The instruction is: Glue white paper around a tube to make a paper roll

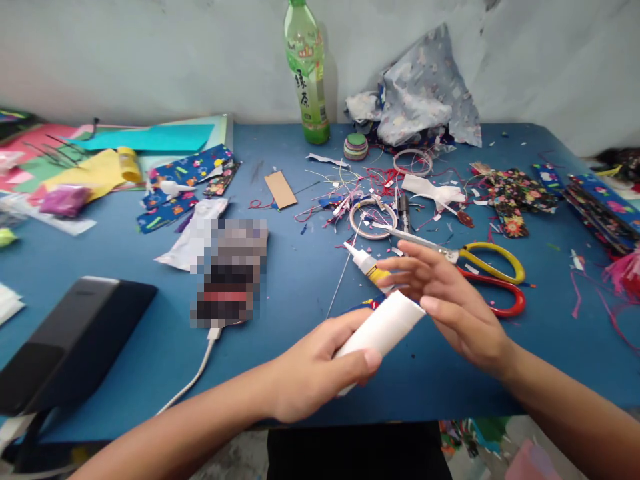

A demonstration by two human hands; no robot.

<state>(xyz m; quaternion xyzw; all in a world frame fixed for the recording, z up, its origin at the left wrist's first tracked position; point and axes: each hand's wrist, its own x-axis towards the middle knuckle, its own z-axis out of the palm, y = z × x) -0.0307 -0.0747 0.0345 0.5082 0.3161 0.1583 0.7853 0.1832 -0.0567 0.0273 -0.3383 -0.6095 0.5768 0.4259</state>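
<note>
My left hand (313, 370) is closed around a white rolled paper tube (383, 328), held slanting over the front of the blue table (300, 280). My right hand (450, 303) has its fingers stretched out flat, resting against the tube's upper end. Just behind my fingers lies a small glue bottle (367, 265) with a white nozzle and yellow label. Yellow- and red-handled scissors (487, 273) lie to the right of it.
A green bottle (307, 73) stands at the back by crumpled patterned paper (425, 93). Rings, red threads and scraps litter the middle. Patterned strips (515, 193) lie right, coloured sheets (100, 167) left. A black device (70, 340) and a phone on a white cable (200, 370) sit front left.
</note>
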